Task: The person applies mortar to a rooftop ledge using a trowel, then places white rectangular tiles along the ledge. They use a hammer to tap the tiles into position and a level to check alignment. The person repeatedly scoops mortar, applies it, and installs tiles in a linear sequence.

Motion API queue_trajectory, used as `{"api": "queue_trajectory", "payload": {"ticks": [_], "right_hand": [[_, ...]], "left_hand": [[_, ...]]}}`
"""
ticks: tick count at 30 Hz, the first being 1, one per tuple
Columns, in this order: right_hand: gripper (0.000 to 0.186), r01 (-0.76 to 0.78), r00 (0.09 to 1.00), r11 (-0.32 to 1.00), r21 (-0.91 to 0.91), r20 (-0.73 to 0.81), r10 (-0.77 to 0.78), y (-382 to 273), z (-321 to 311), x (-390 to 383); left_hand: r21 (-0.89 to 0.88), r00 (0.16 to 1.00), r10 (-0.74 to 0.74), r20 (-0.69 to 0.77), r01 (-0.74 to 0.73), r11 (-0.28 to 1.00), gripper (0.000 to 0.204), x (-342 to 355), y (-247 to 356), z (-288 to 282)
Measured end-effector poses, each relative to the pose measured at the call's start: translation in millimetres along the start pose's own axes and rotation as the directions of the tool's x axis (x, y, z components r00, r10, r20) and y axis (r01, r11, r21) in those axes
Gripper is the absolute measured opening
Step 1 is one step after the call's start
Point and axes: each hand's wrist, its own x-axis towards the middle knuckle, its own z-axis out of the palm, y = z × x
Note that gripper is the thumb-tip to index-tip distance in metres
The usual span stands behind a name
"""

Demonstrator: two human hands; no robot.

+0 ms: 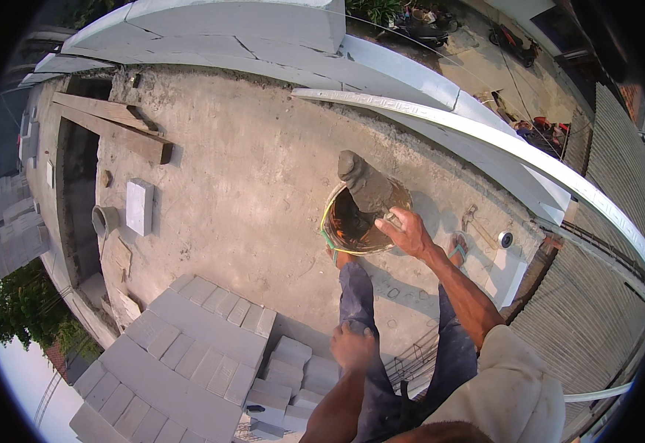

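My right hand (408,232) is closed round the handle of a trowel, whose blade is coated in wet grey mortar (370,188). The loaded blade sits over a round bucket (331,203) with a yellowish rim and dark, smeared inner walls. A thick lump of mortar overhangs the bucket's far edge. Lower down, my left hand (352,345) rests on my left knee, fingers laid over the dark trousers (357,295) and holding no tool. The bucket stands on the concrete floor (241,170) just ahead of my sandalled feet.
Stacked pale blocks (204,340) rise at lower left. A low block wall (211,37) curves along the far side, with a long white straight bar (485,122) leaning by it. Wooden planks (115,129), a single block (140,207) and a tape roll (505,239) lie around; a floor opening (79,199) is left.
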Motion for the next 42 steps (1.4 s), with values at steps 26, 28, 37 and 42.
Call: {"api": "queue_trajectory", "payload": {"ticks": [26,28,37,42], "right_hand": [[0.035,-0.252,0.884,0.872,-0.42,-0.466,0.031,-86.8,-73.0,163.1],[0.034,-0.251,0.9,0.949,0.192,-0.314,0.302,-125.8,-66.3,161.7],[0.035,-0.212,0.856,0.827,0.521,-0.309,0.414,-119.2,-46.6,177.1],[0.032,-0.057,0.9,0.642,0.765,-0.24,0.365,-117.7,-42.7,173.6]], "left_hand": [[-0.069,0.997,-0.047,0.064,0.052,0.996,0.066,7.1,-8.0,-14.2],[-0.071,0.997,-0.053,0.063,0.057,0.996,0.066,6.7,-7.7,-12.7],[-0.025,0.994,-0.076,0.083,0.079,0.997,0.07,8.4,-5.2,-8.8],[-0.021,0.998,-0.053,0.021,0.053,0.998,0.065,7.1,-4.8,-0.9]]}}
